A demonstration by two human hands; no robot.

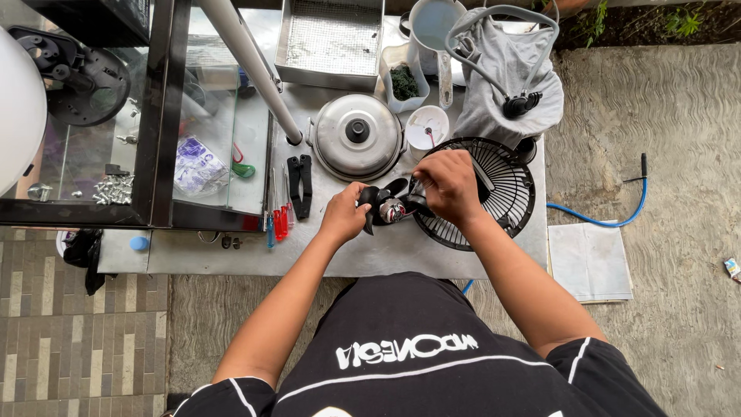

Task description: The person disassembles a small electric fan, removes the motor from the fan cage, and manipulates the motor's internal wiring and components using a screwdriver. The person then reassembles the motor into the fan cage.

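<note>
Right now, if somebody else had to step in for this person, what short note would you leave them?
Left hand: grips one side of the small black fan motor part, held just above the metal table.
Right hand: fingers pinch the same part from the other side.
Black fan grille lies flat on the table, under the right hand.
Pliers and red-handled screwdrivers lie to the left of the hands, untouched.
Done: grille is off and set down.
Left: the motor part is in hand, not set down.
</note>
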